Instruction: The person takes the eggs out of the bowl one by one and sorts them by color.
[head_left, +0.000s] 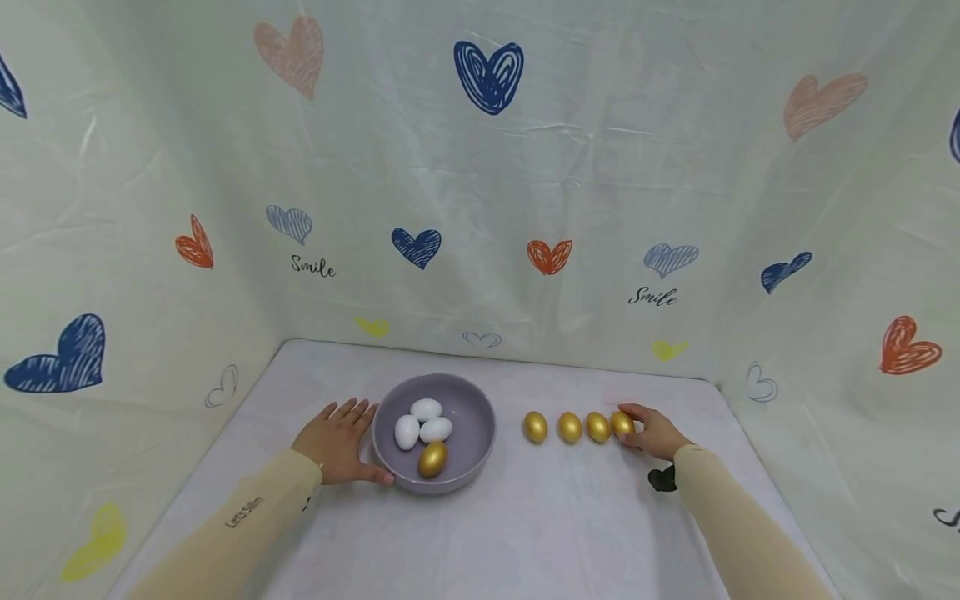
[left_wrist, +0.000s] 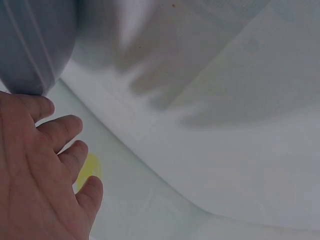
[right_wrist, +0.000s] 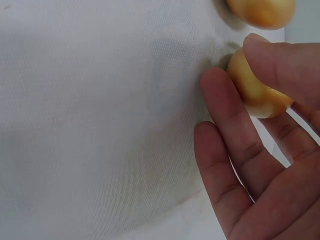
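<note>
A purple-grey bowl stands left of the table's middle, with white eggs and one golden egg inside. My left hand rests against its left side, fingers spread and thumb along the lower rim. The left wrist view shows the fingertips by the bowl's outer wall. To the right, several golden eggs lie in a row. My right hand holds the rightmost golden egg between thumb and fingers. In the right wrist view, the thumb covers part of this egg.
A white cloth covers the table. Behind and on both sides hangs a pale curtain printed with hearts and words. Another golden egg lies close beside the held one.
</note>
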